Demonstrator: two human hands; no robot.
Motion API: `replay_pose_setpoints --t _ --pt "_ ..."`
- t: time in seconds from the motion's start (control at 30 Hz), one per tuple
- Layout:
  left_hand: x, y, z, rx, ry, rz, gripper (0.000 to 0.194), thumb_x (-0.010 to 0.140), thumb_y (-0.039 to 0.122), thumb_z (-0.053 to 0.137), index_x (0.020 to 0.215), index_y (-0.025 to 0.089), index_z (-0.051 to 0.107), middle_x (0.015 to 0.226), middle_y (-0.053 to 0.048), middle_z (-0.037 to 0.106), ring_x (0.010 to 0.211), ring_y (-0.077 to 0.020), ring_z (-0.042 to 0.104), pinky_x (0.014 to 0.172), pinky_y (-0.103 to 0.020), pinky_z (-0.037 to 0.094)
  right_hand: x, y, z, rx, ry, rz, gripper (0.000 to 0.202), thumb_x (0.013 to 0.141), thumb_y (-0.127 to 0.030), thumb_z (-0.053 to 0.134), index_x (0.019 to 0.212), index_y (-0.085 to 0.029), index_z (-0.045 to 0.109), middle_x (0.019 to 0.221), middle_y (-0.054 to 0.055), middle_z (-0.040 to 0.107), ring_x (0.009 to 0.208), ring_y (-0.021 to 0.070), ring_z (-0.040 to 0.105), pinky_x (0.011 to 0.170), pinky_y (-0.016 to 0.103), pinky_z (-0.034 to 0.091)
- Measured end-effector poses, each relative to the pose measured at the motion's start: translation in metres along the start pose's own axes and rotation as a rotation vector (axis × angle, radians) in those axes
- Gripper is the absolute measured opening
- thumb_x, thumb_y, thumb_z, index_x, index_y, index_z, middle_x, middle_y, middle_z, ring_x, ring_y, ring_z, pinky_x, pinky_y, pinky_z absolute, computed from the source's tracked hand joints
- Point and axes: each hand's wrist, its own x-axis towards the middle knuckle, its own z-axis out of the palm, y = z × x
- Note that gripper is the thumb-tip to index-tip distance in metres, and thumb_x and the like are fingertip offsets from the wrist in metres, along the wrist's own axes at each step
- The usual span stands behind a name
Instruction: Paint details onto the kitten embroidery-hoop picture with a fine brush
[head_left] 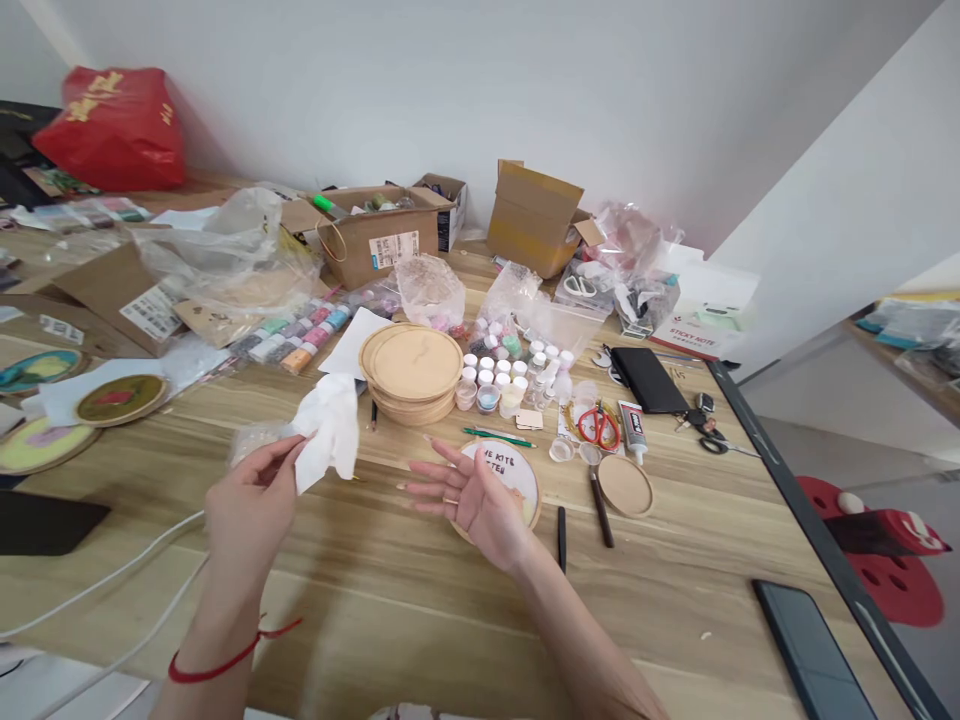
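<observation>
My left hand pinches a crumpled white tissue between thumb and fingers, held up over the table. To its right, my right hand is open, palm up with the fingers spread, and holds nothing. Beneath that hand lies a round wooden disc with a white face, black lettering and a patch of orange; the hand hides part of it. Whether the hand touches the disc I cannot tell. Just beyond it are green pencils. A stack of round wooden plates stands behind, between my hands.
Several small white-lidded jars crowd behind the disc. Right of it lie a black pen, a brown-handled tool, a small wooden plate, red pliers and a glue tube. A phone rests near the right edge; cardboard boxes line the back.
</observation>
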Motion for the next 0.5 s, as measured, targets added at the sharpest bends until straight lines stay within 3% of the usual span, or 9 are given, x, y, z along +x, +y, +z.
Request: replay_pose_setpoints --t 0.07,0.17,0.23,0.3,0.4,0.5 --pt "-0.013 0.011 0.004 -0.357 -0.067 -0.124 0.022 0.074 0.033 0.075 0.093 0.023 0.073 0.084 0.006 0.074 0.084 -0.0180 0.068 0.074 -0.024 0.053 0.001 0.002 0.005 -0.103 0.013 -0.031 0.063 0.086 -0.060 0.059 0.137 -0.023 0.053 0.136 0.014 0.061 0.106 0.0250 0.069 0.092 0.045 0.053" --pt "-0.026 0.024 0.014 -0.604 -0.189 -0.260 0.027 0.061 0.025 0.082 0.086 0.018 0.073 0.080 -0.001 0.074 0.085 -0.0195 0.069 0.071 -0.022 0.054 0.004 0.004 0.017 -0.206 0.010 -0.059 0.074 0.079 -0.055 0.069 0.145 -0.030 0.042 0.148 0.010 0.050 0.101 0.0230 0.070 0.083 0.043 0.059" --pt "-0.031 0.027 0.021 -0.640 -0.231 -0.287 0.030 0.057 0.023 0.083 0.084 0.015 0.072 0.081 -0.005 0.074 0.085 -0.0216 0.069 0.071 -0.025 0.055 0.008 0.003 0.025 -0.227 -0.027 -0.058 0.083 0.076 -0.053 0.072 0.148 -0.033 0.035 0.141 0.007 0.057 0.093 0.0211 0.071 0.074 0.038 0.061" --pt "-0.033 0.027 0.026 -0.608 -0.235 -0.295 0.033 0.055 0.026 0.084 0.084 0.016 0.072 0.083 -0.005 0.074 0.084 -0.0226 0.069 0.070 -0.027 0.055 0.014 0.004 0.032 -0.246 -0.040 -0.050 0.086 0.075 -0.051 0.073 0.149 -0.032 0.033 0.117 0.004 0.071 0.080 0.0191 0.073 0.063 0.033 0.061" --pt "-0.036 0.025 0.030 -0.531 -0.235 -0.302 0.035 0.054 0.034 0.085 0.083 0.018 0.072 0.086 -0.006 0.074 0.084 -0.0242 0.068 0.070 -0.030 0.056 0.027 0.008 0.034 -0.298 0.099 -0.070 0.065 0.073 -0.048 0.073 0.131 -0.022 0.059 0.078 -0.001 0.073 0.060 0.0172 0.070 0.048 0.026 0.055" --pt "-0.040 0.023 0.029 -0.511 -0.228 -0.285 0.041 0.059 0.046 0.083 0.088 0.018 0.072 0.094 -0.008 0.073 0.091 -0.0266 0.067 0.076 -0.033 0.056 0.039 0.015 0.028 -0.330 0.282 -0.114 0.038 0.069 -0.047 0.075 0.091 -0.016 0.075 0.066 0.002 0.071 0.053 0.0182 0.067 0.042 0.026 0.051"
